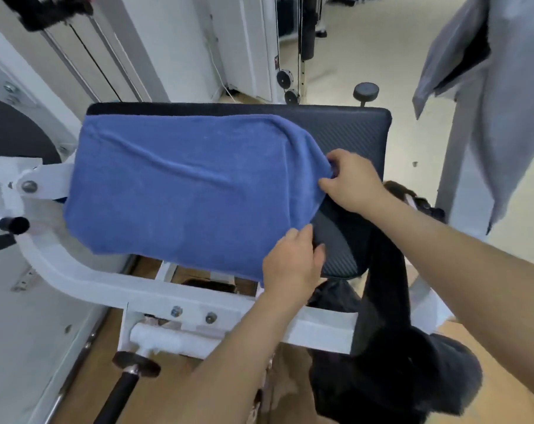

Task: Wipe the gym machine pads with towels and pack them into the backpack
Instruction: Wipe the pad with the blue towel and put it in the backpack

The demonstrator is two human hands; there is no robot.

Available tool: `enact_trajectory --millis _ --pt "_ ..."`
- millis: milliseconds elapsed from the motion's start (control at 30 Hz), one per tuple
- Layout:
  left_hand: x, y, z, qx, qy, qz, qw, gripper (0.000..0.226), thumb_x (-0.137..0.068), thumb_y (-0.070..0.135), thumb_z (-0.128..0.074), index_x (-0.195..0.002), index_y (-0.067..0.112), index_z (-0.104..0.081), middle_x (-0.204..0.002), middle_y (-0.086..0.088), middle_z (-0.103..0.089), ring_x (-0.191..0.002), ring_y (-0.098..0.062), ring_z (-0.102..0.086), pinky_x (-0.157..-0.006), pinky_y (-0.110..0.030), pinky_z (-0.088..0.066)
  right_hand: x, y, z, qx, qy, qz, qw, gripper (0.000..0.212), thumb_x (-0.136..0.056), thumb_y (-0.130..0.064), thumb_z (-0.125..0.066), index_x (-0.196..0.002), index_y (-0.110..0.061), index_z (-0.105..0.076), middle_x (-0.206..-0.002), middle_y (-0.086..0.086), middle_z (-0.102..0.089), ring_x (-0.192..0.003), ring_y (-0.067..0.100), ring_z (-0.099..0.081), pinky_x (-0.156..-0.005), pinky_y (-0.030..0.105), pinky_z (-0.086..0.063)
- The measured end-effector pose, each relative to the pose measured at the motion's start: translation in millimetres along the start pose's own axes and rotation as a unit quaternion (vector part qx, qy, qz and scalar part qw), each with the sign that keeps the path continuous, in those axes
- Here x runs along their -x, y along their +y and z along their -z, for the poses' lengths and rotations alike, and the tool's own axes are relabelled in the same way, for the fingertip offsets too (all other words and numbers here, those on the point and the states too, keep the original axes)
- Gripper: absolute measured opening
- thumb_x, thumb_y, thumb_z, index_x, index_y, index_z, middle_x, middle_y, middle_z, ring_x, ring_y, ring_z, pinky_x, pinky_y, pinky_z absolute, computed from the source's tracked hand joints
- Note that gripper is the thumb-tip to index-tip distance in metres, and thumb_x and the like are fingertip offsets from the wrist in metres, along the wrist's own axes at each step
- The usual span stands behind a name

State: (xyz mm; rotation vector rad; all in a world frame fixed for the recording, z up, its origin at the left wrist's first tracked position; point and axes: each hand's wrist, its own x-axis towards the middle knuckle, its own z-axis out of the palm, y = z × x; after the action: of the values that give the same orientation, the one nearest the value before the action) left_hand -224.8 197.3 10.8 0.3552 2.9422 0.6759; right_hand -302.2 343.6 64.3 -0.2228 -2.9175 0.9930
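a black pad (351, 133) on a white frame (85, 280) carries a blue towel (183, 185), spread over most of its top. the pad's right end and near right corner stay bare. the frame stands on a tan floor (366, 50).

The blue towel (180, 185) lies spread flat over the left and centre of the black machine pad (354, 133), lightly creased. Its right edge is gathered into a bunch. The pad's textured right end and near-right corner are exposed. Its left edge overhangs the pad.
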Motion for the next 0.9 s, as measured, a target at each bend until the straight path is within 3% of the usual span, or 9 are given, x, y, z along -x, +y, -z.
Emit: enact_trajectory --millis 67,133,267,333,467,533,600,700,900 --pt "-3 10 -3 0.003 0.024 0.058 0.998 0.032 -0.096 0.042 -0.046 -0.118 0.019 -0.045 -0.109 -0.004 -0.057 -0.095 -0.031 -0.059 -0.067 -0.04 -0.046 1 0 2 -0.065 -0.002 -0.031 0.997 0.01 -0.078 -0.012 -0.059 -0.081 -0.003 -0.06 -0.076 0.007 -0.06 -0.072 0.024 -0.055 -0.062 0.034 -0.044" --pt "-7 13 1 -0.002 0.054 0.093 0.994 0.032 -0.096 0.042 -0.048 -0.115 0.017 -0.041 -0.11 -0.004 -0.059 -0.091 -0.033 -0.061 -0.068 -0.042 -0.049 -1 -6 8 -0.165 -0.007 -0.063 0.984 0.01 -0.079 -0.013 -0.058 -0.071 -0.008 -0.053 -0.067 0.007 -0.05 -0.061 0.019 -0.046 -0.054 0.03 -0.038" --pt "-18 3 12 -0.06 0.091 0.115 0.987 0.026 -0.1 0.038 -0.042 -0.116 0.018 -0.046 -0.107 -0.003 -0.06 -0.086 -0.031 -0.061 -0.064 -0.039 -0.046 -9 -10 18 -0.311 -0.097 -0.12 0.938 0.012 -0.089 -0.014 -0.051 -0.078 -0.014 -0.049 -0.083 0.01 -0.063 -0.071 0.021 -0.069 -0.061 0.028 -0.054" --pt "-24 0 18 -0.08 0.117 0.115 0.983 0.025 -0.101 0.036 -0.039 -0.108 0.018 -0.054 -0.102 -0.003 -0.058 -0.087 -0.028 -0.059 -0.06 -0.036 -0.038 -15 -11 18 -0.355 -0.116 -0.153 0.915 0.007 -0.09 -0.012 -0.051 -0.083 -0.015 -0.05 -0.089 0.01 -0.069 -0.074 0.02 -0.073 -0.059 0.027 -0.052" --pt "-30 2 18 -0.059 0.137 0.072 0.986 0.029 -0.094 0.045 -0.051 -0.098 0.017 -0.058 -0.097 0.0 -0.055 -0.092 -0.02 -0.054 -0.059 -0.036 -0.042 -28 -13 25 -0.475 -0.072 -0.182 0.858 0.016 -0.088 0.0 -0.049 -0.082 -0.015 -0.051 -0.072 0.006 -0.058 -0.047 0.012 -0.055 -0.052 0.025 -0.036" --pt "-33 2 11 -0.079 0.137 0.051 0.986 0.033 -0.084 0.047 -0.066 -0.096 0.016 -0.057 -0.089 0.0 -0.057 -0.08 -0.019 -0.058 -0.051 -0.034 -0.045 -35 -12 32 -0.483 -0.038 -0.184 0.855 0.019 -0.086 0.004 -0.05 -0.085 -0.016 -0.052 -0.072 0.004 -0.055 -0.042 0.008 -0.045 -0.049 0.023 -0.035" --pt "-40 -1 6 -0.109 0.168 0.017 0.98 0.027 -0.071 0.033 -0.081 -0.078 0.016 -0.06 -0.069 0.001 -0.057 -0.056 -0.019 -0.058 -0.039 -0.027 -0.036 -39 -10 38 -0.472 -0.016 -0.194 0.86 0.025 -0.083 0.007 -0.052 -0.092 -0.017 -0.055 -0.076 0.003 -0.055 -0.043 0.008 -0.042 -0.048 0.023 -0.034" --pt "-48 -7 2 -0.119 0.199 -0.007 0.973 0.023 -0.065 0.018 -0.082 -0.064 0.018 -0.059 -0.052 0.004 -0.054 -0.043 -0.016 -0.053 -0.036 -0.023 -0.028 -42 -9 40 -0.488 -0.025 -0.19 0.852 0.03 -0.083 0.007 -0.055 -0.099 -0.018 -0.058 -0.081 0.003 -0.058 -0.052 0.011 -0.044 -0.052 0.024 -0.036" --pt "-22 8 -9 -0.076 0.145 -0.048 0.985 0.035 -0.064 0.018 -0.086 -0.083 0.022 -0.058 -0.047 0.003 -0.048 -0.034 -0.02 -0.047 -0.038 -0.023 -0.021 -50 -19 37 -0.523 -0.05 -0.139 0.839 0.02 -0.089 -0.006 -0.063 -0.107 -0.015 -0.063 -0.088 0.0 -0.067 -0.068 0.013 -0.062 -0.064 0.025 -0.051"
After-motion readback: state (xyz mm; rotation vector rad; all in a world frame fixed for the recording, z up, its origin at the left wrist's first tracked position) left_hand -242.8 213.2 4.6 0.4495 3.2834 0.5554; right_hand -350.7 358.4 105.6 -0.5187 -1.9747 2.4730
